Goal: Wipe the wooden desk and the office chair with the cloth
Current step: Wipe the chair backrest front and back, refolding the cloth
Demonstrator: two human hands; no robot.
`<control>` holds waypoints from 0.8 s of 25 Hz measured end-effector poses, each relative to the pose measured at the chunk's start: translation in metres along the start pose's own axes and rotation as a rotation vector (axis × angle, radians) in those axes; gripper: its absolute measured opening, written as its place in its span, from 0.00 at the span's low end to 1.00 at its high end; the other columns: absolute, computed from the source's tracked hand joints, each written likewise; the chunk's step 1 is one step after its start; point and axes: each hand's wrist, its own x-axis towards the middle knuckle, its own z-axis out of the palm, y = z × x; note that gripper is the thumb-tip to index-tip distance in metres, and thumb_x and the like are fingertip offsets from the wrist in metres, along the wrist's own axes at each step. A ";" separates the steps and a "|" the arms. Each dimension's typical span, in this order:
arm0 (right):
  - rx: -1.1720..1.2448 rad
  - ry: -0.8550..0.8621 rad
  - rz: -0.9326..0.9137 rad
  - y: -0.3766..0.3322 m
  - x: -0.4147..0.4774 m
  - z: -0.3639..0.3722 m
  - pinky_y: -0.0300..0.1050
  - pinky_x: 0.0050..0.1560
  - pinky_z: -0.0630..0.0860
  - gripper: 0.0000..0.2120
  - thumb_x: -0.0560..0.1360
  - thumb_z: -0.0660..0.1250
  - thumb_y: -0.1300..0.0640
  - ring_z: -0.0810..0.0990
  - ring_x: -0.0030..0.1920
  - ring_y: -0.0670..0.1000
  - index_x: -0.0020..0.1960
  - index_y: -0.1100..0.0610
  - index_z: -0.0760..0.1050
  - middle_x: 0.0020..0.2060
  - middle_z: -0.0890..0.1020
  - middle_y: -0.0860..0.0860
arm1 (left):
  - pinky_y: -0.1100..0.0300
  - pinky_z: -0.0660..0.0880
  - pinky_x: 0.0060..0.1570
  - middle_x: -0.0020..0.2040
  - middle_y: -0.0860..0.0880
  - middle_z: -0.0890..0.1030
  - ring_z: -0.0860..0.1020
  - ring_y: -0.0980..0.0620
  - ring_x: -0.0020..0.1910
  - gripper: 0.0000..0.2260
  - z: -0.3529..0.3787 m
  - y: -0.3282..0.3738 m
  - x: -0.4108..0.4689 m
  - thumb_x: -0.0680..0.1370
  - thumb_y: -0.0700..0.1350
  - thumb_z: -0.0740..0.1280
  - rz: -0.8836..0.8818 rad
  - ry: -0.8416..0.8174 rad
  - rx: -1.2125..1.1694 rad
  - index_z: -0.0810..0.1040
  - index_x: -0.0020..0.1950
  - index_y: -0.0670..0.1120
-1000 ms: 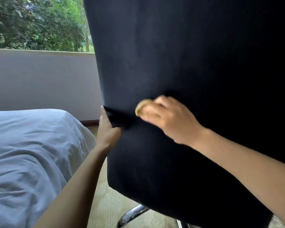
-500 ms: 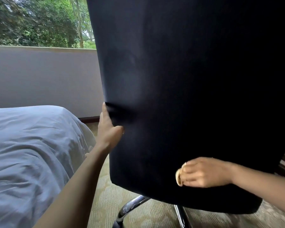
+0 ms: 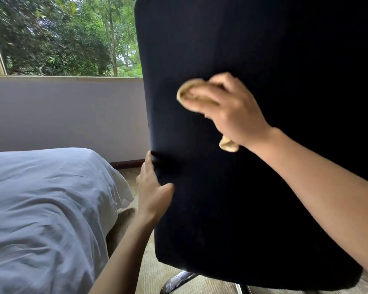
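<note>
The black back of the office chair (image 3: 253,198) fills most of the view, seen from behind. My right hand (image 3: 227,109) holds a bunched yellow cloth (image 3: 187,91) and presses it against the upper middle of the chair back; a tail of the cloth sticks out below my wrist. My left hand (image 3: 153,192) grips the chair back's left edge lower down, thumb on the near face and fingers hidden round the edge. The wooden desk is out of view.
A bed with a pale blue-white cover (image 3: 43,209) stands close on the left. Chrome chair legs (image 3: 176,281) show on the beige carpet below. A low grey wall (image 3: 68,113) under a window with trees lies behind.
My right hand with the cloth swept from the chair back's middle down to its bottom edge, then back up to the upper middle. My left hand kept its grip on the left edge.
</note>
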 end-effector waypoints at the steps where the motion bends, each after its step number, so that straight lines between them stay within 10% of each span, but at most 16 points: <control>1: -0.025 0.091 0.077 0.003 0.013 0.003 0.51 0.41 0.78 0.14 0.74 0.66 0.67 0.80 0.42 0.60 0.55 0.55 0.82 0.50 0.84 0.51 | 0.41 0.68 0.63 0.63 0.47 0.71 0.68 0.43 0.64 0.43 0.000 0.000 -0.002 0.58 0.39 0.59 0.015 0.002 -0.001 0.59 0.75 0.47; 6: -0.017 0.332 0.380 -0.017 0.030 0.030 0.55 0.42 0.77 0.17 0.71 0.66 0.72 0.77 0.46 0.59 0.55 0.57 0.82 0.50 0.83 0.52 | 0.40 0.67 0.64 0.66 0.47 0.70 0.67 0.44 0.67 0.43 0.000 -0.002 -0.007 0.58 0.38 0.59 0.068 -0.013 0.002 0.59 0.75 0.47; 10: 0.044 0.094 0.229 -0.062 -0.020 0.047 0.51 0.44 0.76 0.16 0.75 0.64 0.67 0.75 0.47 0.55 0.59 0.55 0.80 0.52 0.83 0.51 | 0.51 0.63 0.70 0.71 0.49 0.67 0.64 0.49 0.70 0.40 -0.008 -0.008 -0.009 0.66 0.29 0.61 0.052 -0.036 -0.041 0.56 0.77 0.47; 14: 0.117 -0.096 0.119 -0.112 -0.088 0.054 0.45 0.45 0.77 0.11 0.76 0.66 0.62 0.81 0.45 0.52 0.56 0.53 0.82 0.51 0.83 0.47 | 0.76 0.67 0.54 0.68 0.47 0.70 0.70 0.56 0.65 0.40 -0.016 -0.008 -0.010 0.67 0.20 0.58 -0.003 -0.059 -0.153 0.55 0.76 0.43; 20: 0.319 -0.467 -0.161 -0.172 -0.207 0.043 0.37 0.55 0.73 0.11 0.78 0.62 0.59 0.78 0.47 0.45 0.51 0.49 0.81 0.48 0.81 0.42 | 0.58 0.61 0.65 0.65 0.56 0.69 0.69 0.65 0.61 0.41 -0.027 -0.011 -0.014 0.67 0.19 0.56 -0.035 -0.153 -0.175 0.55 0.76 0.45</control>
